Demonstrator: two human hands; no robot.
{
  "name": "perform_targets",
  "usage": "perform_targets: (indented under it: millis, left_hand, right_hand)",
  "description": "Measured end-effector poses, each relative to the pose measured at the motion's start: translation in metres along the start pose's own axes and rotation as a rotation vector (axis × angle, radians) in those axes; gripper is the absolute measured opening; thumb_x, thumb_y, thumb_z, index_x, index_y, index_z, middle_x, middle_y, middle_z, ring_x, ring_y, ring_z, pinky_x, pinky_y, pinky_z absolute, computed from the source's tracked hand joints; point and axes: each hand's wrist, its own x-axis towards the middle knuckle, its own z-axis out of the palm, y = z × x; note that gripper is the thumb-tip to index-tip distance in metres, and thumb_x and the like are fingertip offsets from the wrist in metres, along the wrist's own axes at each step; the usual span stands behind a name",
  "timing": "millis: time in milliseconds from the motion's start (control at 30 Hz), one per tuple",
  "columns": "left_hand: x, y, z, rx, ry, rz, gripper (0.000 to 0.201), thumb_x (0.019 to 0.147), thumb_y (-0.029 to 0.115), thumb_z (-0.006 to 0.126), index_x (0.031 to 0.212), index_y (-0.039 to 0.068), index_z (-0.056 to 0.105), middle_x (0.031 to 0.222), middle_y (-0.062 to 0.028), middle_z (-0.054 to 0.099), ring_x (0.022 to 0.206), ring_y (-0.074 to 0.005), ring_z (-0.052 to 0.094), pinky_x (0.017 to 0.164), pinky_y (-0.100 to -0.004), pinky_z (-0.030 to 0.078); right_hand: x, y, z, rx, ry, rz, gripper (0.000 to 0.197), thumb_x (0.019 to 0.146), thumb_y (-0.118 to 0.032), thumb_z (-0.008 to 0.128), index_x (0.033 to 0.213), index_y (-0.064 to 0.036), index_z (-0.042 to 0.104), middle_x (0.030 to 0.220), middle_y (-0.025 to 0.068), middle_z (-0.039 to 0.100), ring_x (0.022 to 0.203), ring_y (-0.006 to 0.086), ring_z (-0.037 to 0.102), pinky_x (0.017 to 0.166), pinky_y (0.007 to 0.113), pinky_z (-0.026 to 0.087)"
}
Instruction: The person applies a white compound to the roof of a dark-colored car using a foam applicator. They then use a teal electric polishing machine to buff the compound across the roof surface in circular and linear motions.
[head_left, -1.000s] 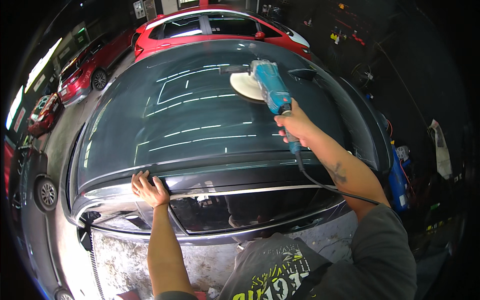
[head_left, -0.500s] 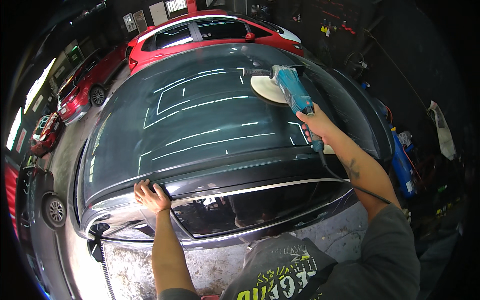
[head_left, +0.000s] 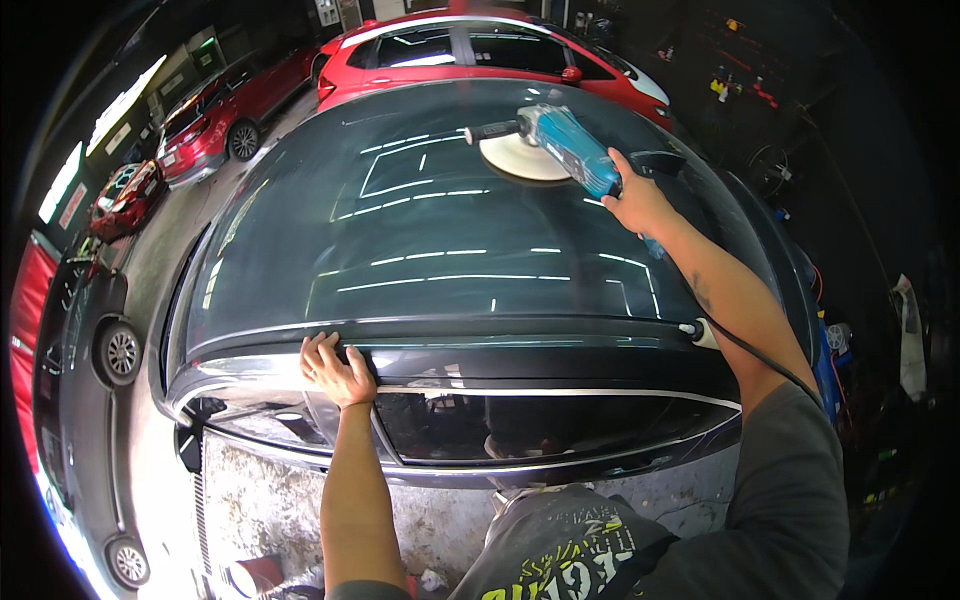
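Note:
My right hand [head_left: 640, 203] is closed around the rear handle of a teal electric polisher [head_left: 573, 147]. Its round, pale pad [head_left: 522, 160] lies against the dark, glossy car roof [head_left: 420, 235] on the far side, right of the middle. A black side handle [head_left: 492, 131] sticks out to the left with no hand on it. From the grip a black cord [head_left: 765, 358] runs back along my right forearm. My left hand [head_left: 338, 372] rests on the near roof edge above the side windows, its fingers spread and holding nothing.
A white bottle with a nozzle [head_left: 704, 333] lies on the near roof edge, beside my right forearm. Beyond the roof stands a red car [head_left: 470, 50]; more cars [head_left: 120, 350] line the left. A reddish bucket [head_left: 255, 575] sits on the floor at lower left.
The polisher has moved left across the roof, and my right arm reaches farther out. My left hand stays on the roof edge. The whole view has shifted, and the white bottle shows more fully.

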Motion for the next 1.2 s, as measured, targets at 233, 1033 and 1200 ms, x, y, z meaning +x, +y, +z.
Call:
perform_targets:
  millis: [233, 1033, 1200]
  left_hand:
    - [0.004, 0.012, 0.007, -0.050, -0.024, -0.001, 0.040, 0.098, 0.035, 0.060, 0.124, 0.006, 0.069, 0.139, -0.0179, 0.058, 0.144, -0.0453, 0.045, 0.120, -0.0634, 0.031]
    - [-0.001, -0.002, 0.010, -0.025, -0.025, -0.016, 0.049, 0.106, 0.049, 0.052, 0.123, 0.005, 0.068, 0.141, -0.0170, 0.058, 0.144, -0.0438, 0.045, 0.120, -0.0639, 0.028]
    - [0.002, -0.002, -0.001, -0.014, -0.001, -0.004, 0.041, 0.102, 0.040, 0.057, 0.123, 0.006, 0.068, 0.138, -0.0155, 0.059, 0.144, -0.0445, 0.046, 0.120, -0.0629, 0.029]
  right_hand:
    - [0.053, -0.045, 0.047, 0.008, -0.007, -0.267, 0.089, 0.100, -0.023, 0.073, 0.174, -0.0221, 0.024, 0.124, 0.0251, 0.078, 0.113, 0.0474, 0.076, 0.099, 0.056, 0.061]
    - [0.114, 0.045, 0.011, 0.008, 0.063, 0.040, 0.099, 0.095, -0.016, 0.073, 0.178, -0.0218, 0.019, 0.134, 0.0227, 0.075, 0.085, 0.0368, 0.079, 0.076, 0.048, 0.064]
    - [0.134, 0.068, 0.008, 0.088, 0.038, 0.237, 0.101, 0.099, -0.016, 0.074, 0.179, -0.0266, 0.013, 0.125, 0.0237, 0.077, 0.065, 0.0299, 0.073, 0.055, 0.047, 0.061]
